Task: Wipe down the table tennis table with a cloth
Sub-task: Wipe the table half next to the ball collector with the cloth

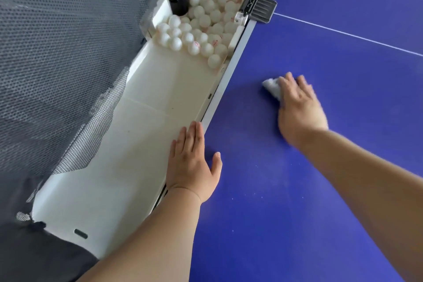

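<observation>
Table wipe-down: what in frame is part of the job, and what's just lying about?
In the job:
cloth
blue table top
right hand, pressing the cloth
left hand, flat at the table edge

Just there:
white balls
white tray
black mesh net
grey clamp

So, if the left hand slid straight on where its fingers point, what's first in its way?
Probably the white balls piled in the tray; the left hand has bare tray until them.
</observation>
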Demonstrator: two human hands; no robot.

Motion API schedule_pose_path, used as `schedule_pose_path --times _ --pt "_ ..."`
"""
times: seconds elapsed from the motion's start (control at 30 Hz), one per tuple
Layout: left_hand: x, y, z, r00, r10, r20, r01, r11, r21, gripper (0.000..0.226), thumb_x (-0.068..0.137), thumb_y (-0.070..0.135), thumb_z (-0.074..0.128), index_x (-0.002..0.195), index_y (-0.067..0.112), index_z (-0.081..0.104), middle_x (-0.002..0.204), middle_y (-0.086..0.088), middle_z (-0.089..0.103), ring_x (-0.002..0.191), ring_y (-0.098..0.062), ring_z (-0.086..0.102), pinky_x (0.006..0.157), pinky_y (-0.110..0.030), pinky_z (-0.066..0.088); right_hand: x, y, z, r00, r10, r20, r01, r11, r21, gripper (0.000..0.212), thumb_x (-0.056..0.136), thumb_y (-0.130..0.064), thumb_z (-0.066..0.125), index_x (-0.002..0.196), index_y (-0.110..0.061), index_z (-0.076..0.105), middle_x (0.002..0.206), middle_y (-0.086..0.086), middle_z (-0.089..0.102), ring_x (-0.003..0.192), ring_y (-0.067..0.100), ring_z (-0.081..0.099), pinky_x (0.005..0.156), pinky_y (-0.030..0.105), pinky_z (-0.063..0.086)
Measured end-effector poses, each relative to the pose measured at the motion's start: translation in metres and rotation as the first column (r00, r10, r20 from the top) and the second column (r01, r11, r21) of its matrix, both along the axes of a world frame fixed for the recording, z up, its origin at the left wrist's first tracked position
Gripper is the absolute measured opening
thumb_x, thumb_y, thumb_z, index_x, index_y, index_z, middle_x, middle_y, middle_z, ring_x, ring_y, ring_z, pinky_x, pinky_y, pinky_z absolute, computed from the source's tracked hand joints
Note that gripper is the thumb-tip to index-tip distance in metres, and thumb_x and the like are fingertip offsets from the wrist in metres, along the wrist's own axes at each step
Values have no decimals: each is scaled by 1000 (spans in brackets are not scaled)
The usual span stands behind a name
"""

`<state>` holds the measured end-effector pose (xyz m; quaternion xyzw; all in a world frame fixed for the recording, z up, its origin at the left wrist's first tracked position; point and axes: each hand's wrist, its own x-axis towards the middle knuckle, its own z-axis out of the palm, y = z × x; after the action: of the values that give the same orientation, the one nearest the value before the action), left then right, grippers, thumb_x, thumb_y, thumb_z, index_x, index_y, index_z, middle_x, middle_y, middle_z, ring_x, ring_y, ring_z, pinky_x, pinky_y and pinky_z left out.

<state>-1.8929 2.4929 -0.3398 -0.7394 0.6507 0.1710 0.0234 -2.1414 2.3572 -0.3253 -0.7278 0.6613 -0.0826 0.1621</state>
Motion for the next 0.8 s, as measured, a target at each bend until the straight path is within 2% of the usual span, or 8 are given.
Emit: schedule_pose_path --times 0.07,0.2,0.3,0.4,0.5,0.6,0.7,0.8 --pt "-1 -1 0 1000 -4 -3 4 1000 -12 87 93 60 15 166 14 3 173 -2 11 159 -25 8 129 -43 13 26 38 -9 976 212 -39 -214 976 -40 64 98 -8 41 160 -13 27 167 9 27 156 37 16 128 46 10" --pt "-1 0 1 1000 -10 6 10 1000 -1 86 93 59 16 165 15 0 174 -2 7 160 -24 5 129 -44 12 36 62 -7 859 495 -130 -494 868 41 65 101 -14 44 162 -18 24 171 0 18 159 28 4 125 37 -7" --pt "-1 0 -1 1000 1 -1 -1 1000 -5 87 92 61 10 165 17 -3 174 -1 4 160 -23 3 129 -42 9 -7 -4 2 936 263 -234 -266 964 18 68 92 -7 47 157 -22 35 170 -1 20 159 28 1 127 39 -4" --pt "0 0 -3 1000 2 -5 -2 1000 -23 87 92 62 10 165 16 -2 174 -1 5 160 -23 4 130 -42 10 -45 -37 12 986 0 -166 5 999 33 62 95 -6 43 156 -20 41 169 -4 25 158 20 11 126 29 11" --pt "0 1 -2 1000 2 -9 -3 999 -34 87 93 61 13 165 15 1 173 -3 9 160 -25 6 129 -43 12 -24 -3 9 999 11 -34 -10 1000 29 64 95 1 40 158 -8 35 168 6 26 157 25 17 127 30 10" --pt "-1 1 -2 1000 0 -16 0 999 -40 86 94 59 21 165 14 3 173 -4 12 159 -26 8 128 -45 14 11 71 8 967 253 15 -253 967 10 66 88 7 50 153 3 39 163 18 33 154 37 24 128 40 11" --pt "-2 1 -2 1000 6 -21 -7 999 -43 85 96 57 27 165 14 4 173 -4 12 159 -27 9 128 -45 14 15 126 12 883 439 167 -452 891 46 65 86 14 54 150 -2 48 159 10 41 151 30 31 125 42 19" --pt "-1 0 -4 1000 1 13 -1 999 -32 89 91 62 13 165 15 0 174 -3 8 160 -25 6 129 -43 11 -25 87 15 952 158 261 -158 987 -21 69 81 20 50 143 -10 59 149 6 55 143 26 47 122 34 28"
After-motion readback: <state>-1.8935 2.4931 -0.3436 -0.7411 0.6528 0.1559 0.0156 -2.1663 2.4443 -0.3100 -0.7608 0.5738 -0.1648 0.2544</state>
